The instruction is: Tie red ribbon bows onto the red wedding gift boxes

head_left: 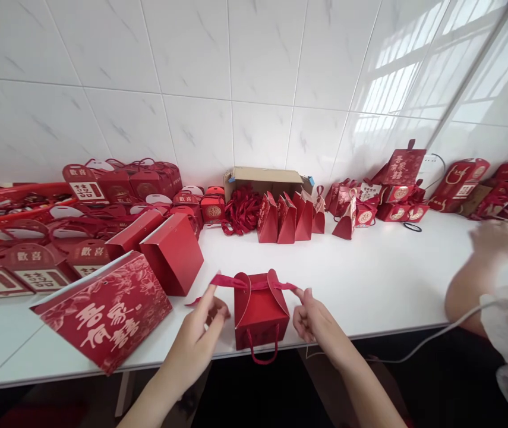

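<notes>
In front of me at the table's front edge stands a small red gift box [261, 330] with rounded flaps on top and a red cord handle [265, 358] hanging over its near side. A dark pink ribbon [231, 282] runs through the flaps and stretches out to both sides. My left hand [198, 333] grips the ribbon's left part at the fingertips, with a tail of it showing beyond the fingers. On the other side, my right hand [320, 321] pinches the short right end between thumb and index finger.
Larger red cartons [113, 312] stand at left before rows of finished boxes [40, 270]. Behind are a ribbon heap [242, 211], a cardboard box [267, 175] and several folded red boxes [287, 220]. Another person's arm [472, 288] and a white cable [436, 337] are at right.
</notes>
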Tool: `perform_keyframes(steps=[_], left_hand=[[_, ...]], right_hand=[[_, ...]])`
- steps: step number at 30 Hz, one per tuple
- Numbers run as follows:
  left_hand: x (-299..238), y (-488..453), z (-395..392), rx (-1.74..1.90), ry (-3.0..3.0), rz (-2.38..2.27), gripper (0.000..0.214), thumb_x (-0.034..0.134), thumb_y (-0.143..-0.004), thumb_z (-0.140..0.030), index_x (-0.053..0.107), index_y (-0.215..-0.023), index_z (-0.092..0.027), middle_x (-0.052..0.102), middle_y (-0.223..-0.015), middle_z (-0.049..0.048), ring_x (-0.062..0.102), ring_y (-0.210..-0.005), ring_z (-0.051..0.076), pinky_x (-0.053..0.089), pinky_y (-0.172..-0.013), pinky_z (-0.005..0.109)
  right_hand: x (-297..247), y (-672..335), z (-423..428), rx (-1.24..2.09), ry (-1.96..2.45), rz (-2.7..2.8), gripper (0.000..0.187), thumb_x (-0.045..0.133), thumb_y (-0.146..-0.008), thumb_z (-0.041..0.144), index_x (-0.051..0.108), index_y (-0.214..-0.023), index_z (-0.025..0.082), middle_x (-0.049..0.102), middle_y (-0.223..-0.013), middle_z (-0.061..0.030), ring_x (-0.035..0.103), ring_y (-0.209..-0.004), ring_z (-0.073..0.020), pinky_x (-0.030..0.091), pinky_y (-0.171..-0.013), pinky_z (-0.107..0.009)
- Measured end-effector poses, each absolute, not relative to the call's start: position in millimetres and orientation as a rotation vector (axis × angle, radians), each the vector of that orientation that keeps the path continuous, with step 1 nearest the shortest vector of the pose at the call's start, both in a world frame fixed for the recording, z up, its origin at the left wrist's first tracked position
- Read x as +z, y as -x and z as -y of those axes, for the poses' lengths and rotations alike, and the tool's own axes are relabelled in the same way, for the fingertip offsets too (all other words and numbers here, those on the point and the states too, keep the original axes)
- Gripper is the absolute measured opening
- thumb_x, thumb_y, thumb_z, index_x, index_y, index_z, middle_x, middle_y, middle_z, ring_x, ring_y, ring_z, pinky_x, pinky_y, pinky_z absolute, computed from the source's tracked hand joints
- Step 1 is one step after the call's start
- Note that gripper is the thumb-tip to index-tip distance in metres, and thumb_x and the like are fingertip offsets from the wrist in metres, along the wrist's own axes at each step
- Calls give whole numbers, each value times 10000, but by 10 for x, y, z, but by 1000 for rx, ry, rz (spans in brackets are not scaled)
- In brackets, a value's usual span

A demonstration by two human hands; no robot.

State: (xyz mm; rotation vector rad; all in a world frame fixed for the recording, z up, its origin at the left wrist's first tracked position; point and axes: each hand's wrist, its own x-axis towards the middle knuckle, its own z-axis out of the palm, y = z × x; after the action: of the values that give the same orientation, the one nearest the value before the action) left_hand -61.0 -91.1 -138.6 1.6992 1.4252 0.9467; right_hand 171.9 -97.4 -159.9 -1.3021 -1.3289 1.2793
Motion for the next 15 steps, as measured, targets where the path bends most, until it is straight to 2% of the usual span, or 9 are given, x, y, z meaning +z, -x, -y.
perform_keyframes(steps=[2,3,5,7,10,15], left_hand=[[-1341,604,876,1153,-1403,-1232,316,513,-853,-409,577,-1095,-215,610,-1017,62,560,-869,185,452,-736,291],[-1311,600,859,1213,-1247,-1140,287,561,-827,-418,606,-1020,-211,604,-1047,65,560,-888,188,464,-717,286],[-1245,587,826,1297,-958,-985,257,637,-777,-426,637,-914,-208,613,-995,48,572,-864,180,477,-656,265],[-1186,571,800,1397,-750,-918,252,701,-730,-406,660,-892,-217,615,-904,14,580,-787,143,467,-593,223],[-1133,552,800,1555,-649,-932,308,755,-681,-380,683,-940,-230,608,-805,-20,560,-662,87,430,-520,174],[-1127,570,851,1737,-710,-1002,298,795,-633,-328,706,-898,-225,630,-771,-29,584,-645,91,417,-509,177]], right_hand=[[-1623,-1667,913,1403,1089,1009,626,334,-843,687,501,-1229,223,556,-709,2,427,-469,-99,320,-450,-231],[-1624,-1637,889,1409,983,881,599,415,-827,667,464,-1271,268,583,-812,-9,464,-509,-98,350,-464,-231],[-1600,-1585,855,1339,848,736,531,541,-800,598,491,-1252,322,587,-941,-13,531,-613,-105,424,-524,-238],[-1548,-1559,836,1255,791,658,438,605,-782,541,579,-1160,322,580,-933,-3,555,-667,-105,464,-568,-240],[-1469,-1573,825,1170,767,578,301,679,-753,459,675,-996,283,577,-824,12,544,-641,-87,469,-560,-220],[-1424,-1659,837,1102,776,520,207,760,-694,355,718,-841,215,585,-722,5,504,-578,-77,445,-508,-216]])
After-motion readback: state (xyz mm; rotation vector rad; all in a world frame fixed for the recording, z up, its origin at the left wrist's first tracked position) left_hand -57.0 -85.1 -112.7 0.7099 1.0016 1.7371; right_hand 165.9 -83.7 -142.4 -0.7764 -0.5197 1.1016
